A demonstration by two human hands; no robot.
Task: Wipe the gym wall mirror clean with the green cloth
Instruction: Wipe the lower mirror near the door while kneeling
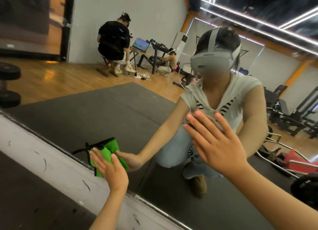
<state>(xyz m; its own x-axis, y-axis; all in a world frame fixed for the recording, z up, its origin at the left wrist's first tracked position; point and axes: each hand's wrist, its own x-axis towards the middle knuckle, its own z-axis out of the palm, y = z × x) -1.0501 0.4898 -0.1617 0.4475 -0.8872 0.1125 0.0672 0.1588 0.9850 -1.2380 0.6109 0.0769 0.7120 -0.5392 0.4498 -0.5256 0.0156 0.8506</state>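
The wall mirror (pixel 106 112) fills most of the view and slants from lower right to upper left. My left hand (pixel 110 171) presses the green cloth (pixel 107 154) flat against the glass near the mirror's bottom edge, fingers straight. The cloth has a black trim and partly overlaps the white ledge. My right hand (pixel 216 142) lies flat on the glass further right, fingers spread and holding nothing. The reflection shows both hands meeting mine.
A scuffed white ledge (pixel 51 162) runs below the mirror, with dark floor beneath. A black dumbbell (pixel 8 85) stands at the left. The glass reflects two people, a dumbbell rack (pixel 158 55), a laptop table and gym machines (pixel 289 112).
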